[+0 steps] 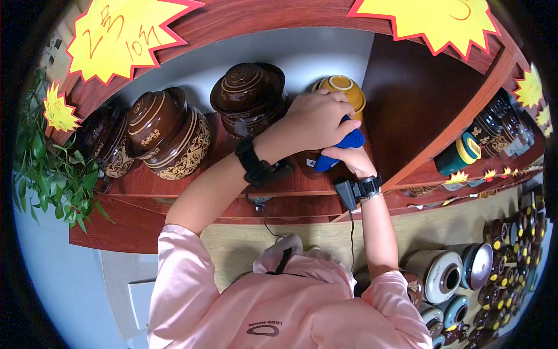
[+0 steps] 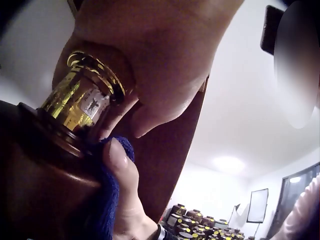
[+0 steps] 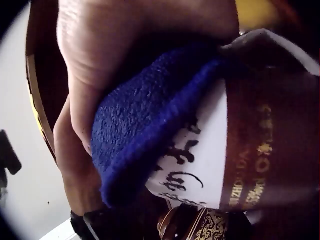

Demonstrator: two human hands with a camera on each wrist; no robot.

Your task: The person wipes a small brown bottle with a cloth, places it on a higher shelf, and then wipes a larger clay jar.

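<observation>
A brown bottle with a gold neck (image 2: 75,102) is in the left wrist view. My left hand (image 1: 319,116) curls round its top from above. My right hand (image 1: 356,161) holds a blue cloth (image 1: 343,150) against the bottle, just below my left hand. In the right wrist view the cloth (image 3: 145,115) lies over part of a white label (image 3: 200,155) with black handwriting, and my right hand (image 3: 135,35) covers its upper side. The right thumb (image 2: 122,165) rests on the cloth in the left wrist view. Most of the right fingers are hidden.
Brown patterned jars (image 1: 168,134) stand on the wooden shelf (image 1: 290,183) to the left, one dark jar (image 1: 249,99) close beside my left hand. A yellow-topped vessel (image 1: 343,87) is behind my hands. A divider rises at right. Cables hang from both wrists; leaves are far left.
</observation>
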